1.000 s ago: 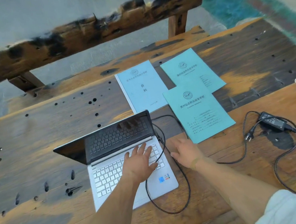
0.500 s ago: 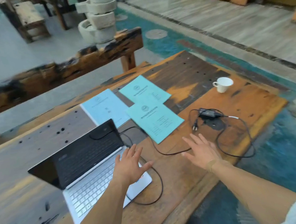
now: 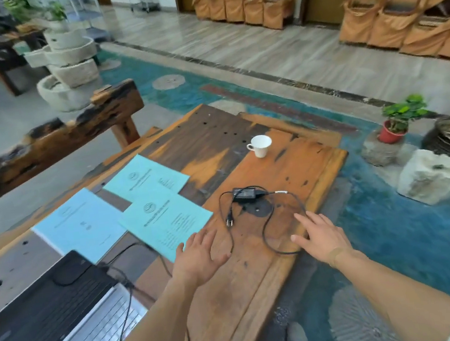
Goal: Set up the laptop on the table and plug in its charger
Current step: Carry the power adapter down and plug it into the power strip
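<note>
Left hand: the left hand (image 3: 199,255) is stretched forward, palm down, fingers spread and empty, low over the worktop (image 3: 311,164); contact with the wood cannot be told.
Right hand: the right hand (image 3: 320,239) is stretched forward, palm down, fingers apart, holding nothing; its fingertips lie at the near loop of the cable (image 3: 268,223), and touch cannot be confirmed.
Laptop: the laptop (image 3: 43,317) stands open on the worktop, left of and nearer than the left hand, screen dark, keyboard blurred.
Laptop lead: a black lead runs from the laptop's right side, down past the left forearm.
Charger: the charger (image 3: 245,193) lies flat on the worktop, ahead of both hands and between them.
Plug: the plug (image 3: 228,222) lies loose on the wood, just ahead and right of the left hand, joined to nothing.
Cup: a white cup (image 3: 260,145) stands upright well beyond the charger; its contents cannot be seen.
Booklets: three blue booklets (image 3: 165,224) lie flat ahead and left of the left hand, the nearest one's corner just beside its fingers.
Edges: the right hand sits over the worktop's right edge; its forearm is off the worktop, above the floor (image 3: 416,242).
Open room: bare wood lies between the two hands and between charger and cup.
</note>
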The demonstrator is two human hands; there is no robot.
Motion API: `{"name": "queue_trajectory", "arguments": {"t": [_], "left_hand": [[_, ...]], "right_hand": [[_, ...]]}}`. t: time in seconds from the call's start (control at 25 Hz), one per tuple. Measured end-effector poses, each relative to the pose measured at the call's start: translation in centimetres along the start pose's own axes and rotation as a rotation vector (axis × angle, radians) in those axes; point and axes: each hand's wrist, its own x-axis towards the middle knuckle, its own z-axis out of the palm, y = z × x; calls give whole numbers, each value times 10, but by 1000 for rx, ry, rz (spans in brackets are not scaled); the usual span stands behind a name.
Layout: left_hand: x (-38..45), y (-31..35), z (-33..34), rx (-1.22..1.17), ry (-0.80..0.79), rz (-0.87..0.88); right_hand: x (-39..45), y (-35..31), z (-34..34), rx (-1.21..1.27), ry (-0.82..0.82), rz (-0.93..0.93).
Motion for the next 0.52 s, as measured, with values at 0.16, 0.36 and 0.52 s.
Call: {"name": "queue_trajectory", "arguments": {"t": [0.16, 0.36, 0.52], "left_hand": [[48, 47, -2, -42, 4, -37], [92, 85, -4, -50, -29, -147], [118, 100, -1, -46, -68, -190]], "right_hand": [[49, 54, -18, -5, -12, 19], [109, 97, -39, 9, -68, -7], [143, 107, -40, 11, -123, -40]]}}
